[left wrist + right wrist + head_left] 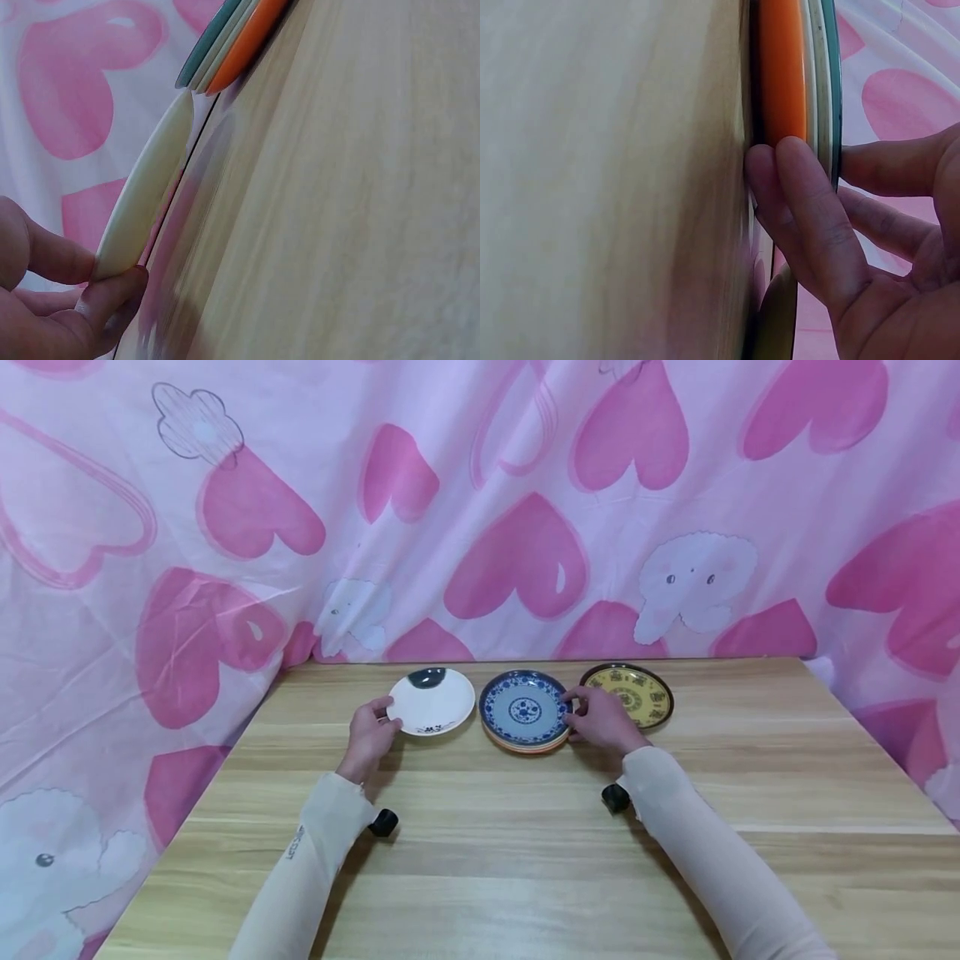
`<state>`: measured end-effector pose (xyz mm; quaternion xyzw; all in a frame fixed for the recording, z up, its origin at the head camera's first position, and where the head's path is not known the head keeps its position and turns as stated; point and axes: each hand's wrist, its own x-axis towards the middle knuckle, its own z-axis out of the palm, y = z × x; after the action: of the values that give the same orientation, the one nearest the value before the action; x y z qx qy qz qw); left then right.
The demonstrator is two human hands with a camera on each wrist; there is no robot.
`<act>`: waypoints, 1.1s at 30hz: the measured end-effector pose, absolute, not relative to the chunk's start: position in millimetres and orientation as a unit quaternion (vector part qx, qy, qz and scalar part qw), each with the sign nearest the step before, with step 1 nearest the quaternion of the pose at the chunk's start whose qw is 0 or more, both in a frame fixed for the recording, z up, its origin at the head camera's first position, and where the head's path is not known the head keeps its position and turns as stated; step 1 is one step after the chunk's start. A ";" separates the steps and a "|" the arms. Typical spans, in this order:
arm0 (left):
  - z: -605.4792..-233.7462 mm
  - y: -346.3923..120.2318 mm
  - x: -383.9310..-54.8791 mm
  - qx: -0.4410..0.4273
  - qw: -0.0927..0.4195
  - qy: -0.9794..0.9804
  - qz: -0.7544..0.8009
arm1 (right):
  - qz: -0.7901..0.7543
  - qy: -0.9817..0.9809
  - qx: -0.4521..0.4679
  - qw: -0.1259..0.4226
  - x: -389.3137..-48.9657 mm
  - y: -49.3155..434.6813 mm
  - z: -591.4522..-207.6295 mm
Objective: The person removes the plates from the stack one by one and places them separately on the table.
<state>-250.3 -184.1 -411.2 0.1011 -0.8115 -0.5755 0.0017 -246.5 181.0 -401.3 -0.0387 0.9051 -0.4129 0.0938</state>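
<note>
My left hand (369, 737) pinches the left rim of a white plate (435, 714) with a dark patch at its far edge. In the left wrist view this plate (150, 195) is raised over the tabletop. Right beside it stands a stack of plates, topped by a blue patterned plate (525, 708). An orange plate (782, 75) is at the bottom of the stack, with pale ones between. My right hand (600, 718) holds the stack's right rim, fingertips at the orange side and other fingers at the upper edge.
A yellow patterned plate (637, 693) with a dark rim lies at the back right, partly behind my right hand. The wooden table (495, 877) ends at a pink curtain (420, 552) printed with hearts. Black wrist devices (384, 823) hang under both sleeves.
</note>
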 end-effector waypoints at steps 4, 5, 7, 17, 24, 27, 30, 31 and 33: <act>-414.5 -184.0 -251.1 0.103 -0.004 -0.820 -0.563 | -0.407 0.907 -0.034 0.100 -244.7 181.2 -402.5; -415.1 -184.1 -251.4 0.102 -0.008 -0.822 -0.560 | -0.405 0.908 -0.030 0.102 -244.2 180.9 -402.3; -414.7 -185.0 -252.3 0.098 -0.012 -0.826 -0.555 | -0.405 0.908 -0.026 0.102 -243.9 179.5 -401.4; -408.6 -188.0 -253.8 0.076 -0.032 -0.812 -0.577 | -0.406 0.908 -0.025 0.105 -245.1 175.2 -396.7; -407.0 -188.2 -253.6 0.073 -0.032 -0.814 -0.576 | -0.412 0.905 -0.026 0.101 -247.2 176.4 -395.6; -404.7 -190.1 -253.4 0.077 -0.035 -0.817 -0.571 | -0.411 0.905 -0.026 0.105 -247.5 175.9 -394.9; -402.8 -190.4 -253.5 0.082 -0.041 -0.810 -0.579 | -0.411 0.905 -0.024 0.108 -247.6 176.2 -394.5; -402.2 -189.8 -253.4 0.082 -0.042 -0.810 -0.579 | -0.411 0.905 -0.023 0.109 -247.7 176.6 -394.6; -402.0 -188.7 -253.0 0.087 -0.042 -0.819 -0.566 | -0.412 0.904 -0.022 0.110 -247.6 177.2 -395.1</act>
<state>-253.0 -188.7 -402.0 0.0870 -0.8186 -0.5661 -0.0419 -247.6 177.2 -395.1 -0.0215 0.9043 -0.4120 0.1096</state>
